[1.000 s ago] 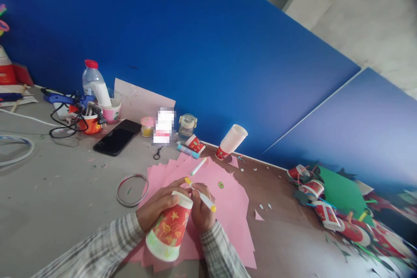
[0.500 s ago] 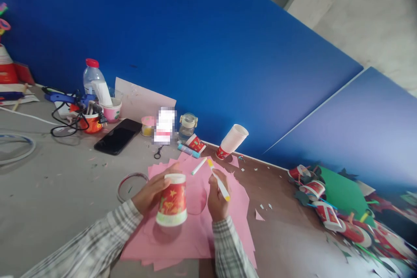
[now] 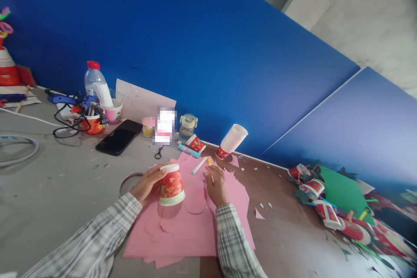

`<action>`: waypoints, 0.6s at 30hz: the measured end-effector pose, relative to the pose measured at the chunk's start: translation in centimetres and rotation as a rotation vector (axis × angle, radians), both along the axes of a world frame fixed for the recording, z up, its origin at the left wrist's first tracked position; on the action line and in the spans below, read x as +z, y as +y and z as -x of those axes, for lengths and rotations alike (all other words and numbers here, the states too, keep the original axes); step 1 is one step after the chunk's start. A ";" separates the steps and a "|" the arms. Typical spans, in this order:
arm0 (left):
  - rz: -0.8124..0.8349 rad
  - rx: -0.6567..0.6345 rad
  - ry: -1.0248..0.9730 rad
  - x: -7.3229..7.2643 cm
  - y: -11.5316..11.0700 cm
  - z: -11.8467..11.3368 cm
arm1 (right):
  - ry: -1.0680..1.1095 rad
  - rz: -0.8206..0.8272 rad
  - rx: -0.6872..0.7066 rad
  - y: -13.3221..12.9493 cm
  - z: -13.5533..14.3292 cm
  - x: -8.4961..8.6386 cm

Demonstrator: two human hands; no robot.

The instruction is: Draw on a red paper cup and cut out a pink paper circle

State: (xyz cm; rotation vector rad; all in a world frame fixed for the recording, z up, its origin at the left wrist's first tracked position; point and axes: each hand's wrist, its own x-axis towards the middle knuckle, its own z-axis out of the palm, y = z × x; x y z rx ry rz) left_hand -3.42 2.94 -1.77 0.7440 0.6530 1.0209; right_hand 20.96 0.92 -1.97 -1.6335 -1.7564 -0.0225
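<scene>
My left hand (image 3: 148, 183) is wrapped round a red paper cup (image 3: 171, 186) with gold stars and a pale green rim at its lower, wider end. The cup is upside down over the pink paper sheets (image 3: 189, 236). To the right, my right hand (image 3: 215, 184) rests over the pink sheets with its fingers bent. A yellow-ended marker (image 3: 209, 162) shows just beyond its fingertips; the rest of it is hidden. Beside it lies a white marker with a green tip (image 3: 199, 166).
Behind are a glue stick (image 3: 189, 150), a small red cup (image 3: 196, 143), a glass jar (image 3: 187, 127) and leaning stacked cups (image 3: 231, 140). A black phone (image 3: 119, 137) and a glue gun (image 3: 67, 98) lie left. Decorated cups (image 3: 327, 215) crowd the right.
The red cup in my left hand has moved up and away from me. My right hand has turned over and moved forward slightly, and the yellow-ended marker it held is now mostly hidden.
</scene>
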 end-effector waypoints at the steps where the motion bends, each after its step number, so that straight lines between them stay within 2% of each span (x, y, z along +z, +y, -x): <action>1: 0.012 0.022 0.023 0.0 0.0 0.0 | -0.002 0.013 0.041 -0.1 0.0 0.6; 3: 0.048 0.071 0.051 0.1 -0.1 -0.3 | -0.011 0.039 0.113 -0.2 -0.1 1.9; 7: 0.117 0.022 0.011 0.5 -0.3 -0.9 | -0.027 0.071 0.189 0.7 -0.4 3.9; 9: 0.113 0.015 0.010 0.6 -0.4 -1.1 | -0.024 0.090 0.208 1.8 -0.1 3.9; 15: 0.077 0.014 0.035 0.5 -0.3 -1.0 | 0.109 0.112 0.227 5.5 1.8 2.3; 18: 0.065 0.021 0.040 0.2 -0.2 -1.0 | 0.251 0.081 0.232 5.8 2.1 3.1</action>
